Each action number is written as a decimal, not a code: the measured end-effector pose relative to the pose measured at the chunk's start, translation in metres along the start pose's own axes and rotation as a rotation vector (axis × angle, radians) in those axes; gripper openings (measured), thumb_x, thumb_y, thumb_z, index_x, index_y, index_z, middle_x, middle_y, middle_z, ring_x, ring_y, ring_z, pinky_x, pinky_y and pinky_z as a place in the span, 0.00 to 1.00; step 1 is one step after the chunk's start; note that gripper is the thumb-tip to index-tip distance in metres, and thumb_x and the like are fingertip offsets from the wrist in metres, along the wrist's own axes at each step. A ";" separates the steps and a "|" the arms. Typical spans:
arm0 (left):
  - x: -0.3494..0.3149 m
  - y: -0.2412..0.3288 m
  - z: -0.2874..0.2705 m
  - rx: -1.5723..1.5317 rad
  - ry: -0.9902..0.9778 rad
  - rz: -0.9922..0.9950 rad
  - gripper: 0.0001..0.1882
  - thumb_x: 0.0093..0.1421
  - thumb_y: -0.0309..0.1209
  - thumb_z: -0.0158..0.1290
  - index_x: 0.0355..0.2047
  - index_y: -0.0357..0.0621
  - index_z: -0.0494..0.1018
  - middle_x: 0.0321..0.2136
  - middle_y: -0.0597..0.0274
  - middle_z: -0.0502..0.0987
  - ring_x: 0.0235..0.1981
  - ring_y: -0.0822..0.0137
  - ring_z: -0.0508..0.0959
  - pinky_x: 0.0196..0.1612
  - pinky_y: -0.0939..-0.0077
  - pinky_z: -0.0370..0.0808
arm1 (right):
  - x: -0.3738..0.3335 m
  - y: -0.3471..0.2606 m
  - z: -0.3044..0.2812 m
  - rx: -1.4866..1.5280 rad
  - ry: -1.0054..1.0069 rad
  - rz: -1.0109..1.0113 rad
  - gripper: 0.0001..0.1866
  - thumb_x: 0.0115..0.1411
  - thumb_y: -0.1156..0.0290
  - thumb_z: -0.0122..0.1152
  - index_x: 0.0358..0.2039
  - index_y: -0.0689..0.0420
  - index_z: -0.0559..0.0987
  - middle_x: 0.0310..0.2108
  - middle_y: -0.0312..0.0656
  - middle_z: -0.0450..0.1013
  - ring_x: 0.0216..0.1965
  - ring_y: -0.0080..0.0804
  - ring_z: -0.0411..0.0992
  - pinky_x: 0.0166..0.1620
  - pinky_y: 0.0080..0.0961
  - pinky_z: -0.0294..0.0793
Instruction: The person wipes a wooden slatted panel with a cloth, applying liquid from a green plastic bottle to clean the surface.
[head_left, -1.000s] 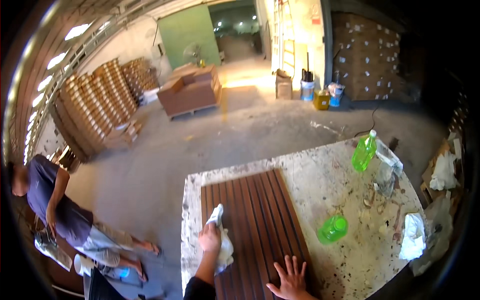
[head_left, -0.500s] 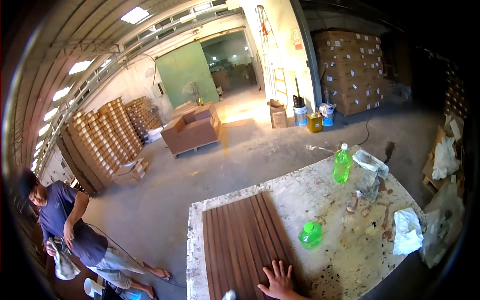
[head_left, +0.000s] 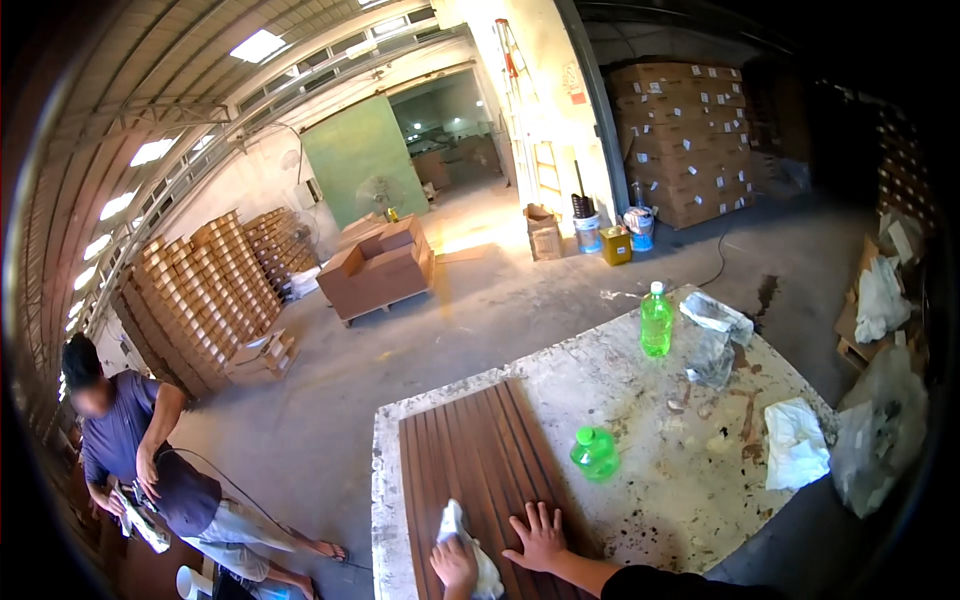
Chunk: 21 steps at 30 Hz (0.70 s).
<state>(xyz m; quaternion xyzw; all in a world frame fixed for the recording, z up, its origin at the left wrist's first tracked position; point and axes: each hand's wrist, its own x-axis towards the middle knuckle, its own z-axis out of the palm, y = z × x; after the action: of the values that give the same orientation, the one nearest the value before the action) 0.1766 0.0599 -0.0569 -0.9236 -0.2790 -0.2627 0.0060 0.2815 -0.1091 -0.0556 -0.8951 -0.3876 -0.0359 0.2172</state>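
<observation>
A dark brown slatted wood panel (head_left: 465, 450) lies on the stained white worktable (head_left: 670, 440), its grooves running away from me. My left hand (head_left: 455, 565) is closed on a crumpled white cloth (head_left: 484, 574), which rests on the panel's near part. To the right of it, my right hand (head_left: 539, 538) lies flat on the panel with fingers spread, holding nothing. A short green bottle (head_left: 595, 455) stands just right of the panel. Farther back is a taller green bottle (head_left: 656, 320) with a white cap.
A folded white cloth (head_left: 797, 445) lies at the table's right edge, and a grey rag (head_left: 711, 358) near the far corner. On the left a co-worker (head_left: 150, 440) stands with a cloth in hand. Beyond are a brown boxy armchair (head_left: 375, 280), buckets (head_left: 588, 235) and stacked cartons (head_left: 685, 140).
My left hand has come into view with the white cloth, moving forward on the panel. My right hand stays flat on it. The whole view has shifted slightly.
</observation>
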 end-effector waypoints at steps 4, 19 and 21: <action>-0.111 0.057 -0.100 -0.110 -0.195 -0.042 0.25 0.56 0.29 0.50 0.56 0.46 0.67 0.52 0.50 0.72 0.49 0.54 0.74 0.49 0.58 0.71 | 0.012 0.037 -0.003 0.109 -0.042 -0.097 0.40 0.51 0.37 0.54 0.61 0.45 0.63 0.65 0.49 0.50 0.66 0.49 0.45 0.62 0.60 0.43; 0.026 0.050 0.022 -0.064 -0.053 -0.071 0.14 0.55 0.35 0.51 0.40 0.41 0.69 0.30 0.51 0.72 0.33 0.51 0.74 0.36 0.55 0.70 | 0.010 0.034 -0.012 0.163 0.134 -0.104 0.35 0.50 0.39 0.56 0.54 0.47 0.71 0.61 0.48 0.56 0.65 0.58 0.47 0.57 0.75 0.41; -0.027 0.055 0.001 -0.014 -0.043 0.061 0.10 0.56 0.34 0.49 0.36 0.45 0.70 0.26 0.55 0.73 0.28 0.53 0.75 0.32 0.57 0.70 | 0.013 0.037 -0.024 0.144 0.067 -0.083 0.36 0.51 0.39 0.56 0.56 0.47 0.69 0.62 0.47 0.54 0.66 0.57 0.45 0.59 0.73 0.40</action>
<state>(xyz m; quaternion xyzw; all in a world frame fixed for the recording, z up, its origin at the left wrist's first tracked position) 0.1859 -0.0001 -0.0636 -0.9372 -0.2489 -0.2442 0.0016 0.3191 -0.1322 -0.0441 -0.8588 -0.4182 -0.0469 0.2921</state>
